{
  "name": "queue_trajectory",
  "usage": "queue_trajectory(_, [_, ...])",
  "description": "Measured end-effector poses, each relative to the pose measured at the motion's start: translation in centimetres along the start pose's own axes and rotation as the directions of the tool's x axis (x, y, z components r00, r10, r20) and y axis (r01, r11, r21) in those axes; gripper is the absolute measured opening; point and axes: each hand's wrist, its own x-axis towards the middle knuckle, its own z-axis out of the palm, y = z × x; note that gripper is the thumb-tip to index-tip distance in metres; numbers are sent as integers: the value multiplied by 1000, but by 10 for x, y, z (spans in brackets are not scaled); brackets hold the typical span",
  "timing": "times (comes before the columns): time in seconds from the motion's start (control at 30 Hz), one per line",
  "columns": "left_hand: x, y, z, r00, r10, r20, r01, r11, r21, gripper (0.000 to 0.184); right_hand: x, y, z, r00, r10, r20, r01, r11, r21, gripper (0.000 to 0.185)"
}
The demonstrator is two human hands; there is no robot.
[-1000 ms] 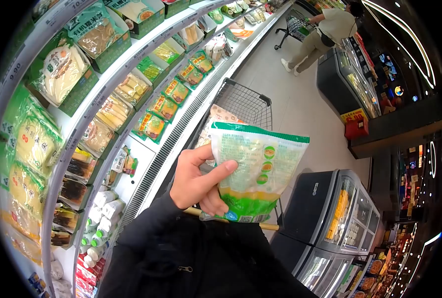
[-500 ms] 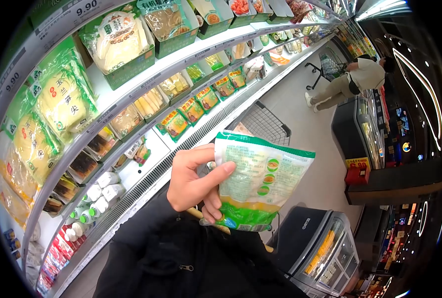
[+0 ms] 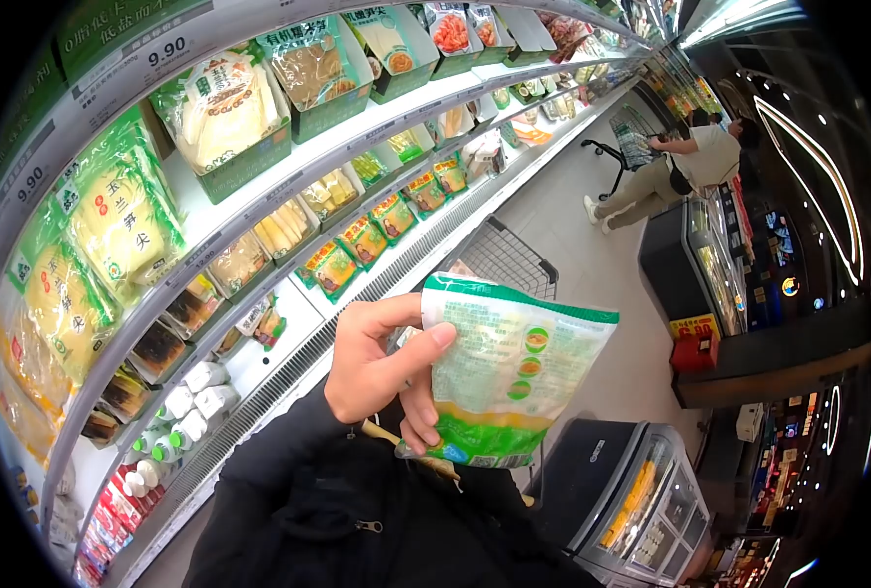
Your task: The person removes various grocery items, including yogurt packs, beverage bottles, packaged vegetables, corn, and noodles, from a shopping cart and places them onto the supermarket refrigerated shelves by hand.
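My left hand [image 3: 382,367] grips a green-and-white plastic food packet [image 3: 514,377] by its left side. The thumb lies across the near face, and the other fingers are partly hidden behind it. Small print, a column of round green pictures and a barcode along the bottom edge face me. Below the hand is my black sleeve [image 3: 279,451]. Behind the packet stands a wire shopping cart [image 3: 514,253], partly covered by it. No part of my right hand shows.
Refrigerated shelves with bagged foods [image 3: 127,220] and several small packets [image 3: 362,241] run along the left. Ahead in the aisle, a person [image 3: 700,162] stands with another cart [image 3: 631,137]. Dark display cases [image 3: 592,480] line the right side.
The view has shifted slightly, so the shelves, cart and other person appear a little further left. My left hand keeps the packet in nearly the same place.
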Motion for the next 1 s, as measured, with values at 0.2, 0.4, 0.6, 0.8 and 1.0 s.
queue_trajectory(0.2, [6,-3,11,999,-41,-18,41,998,46,21,-15,6,22,987,-151,-62,150,989,-11,85])
queue_trajectory(0.4, [15,-5,22,996,-85,15,84,996,18,19,-26,5,25,979,-202,13,202,978,-55,81])
queue_trajectory(0.6, [19,-11,21,990,87,114,-99,990,105,20,-27,10,41,954,-295,-58,282,945,-168,71])
queue_trajectory(0.8, [14,-10,16,995,-2,103,1,1000,7,21,-18,6,35,953,-301,11,297,933,-204,71])
queue_trajectory(1.0, [10,-15,7,984,145,106,-151,987,59,27,-14,10,44,957,-281,-77,262,945,-194,70])
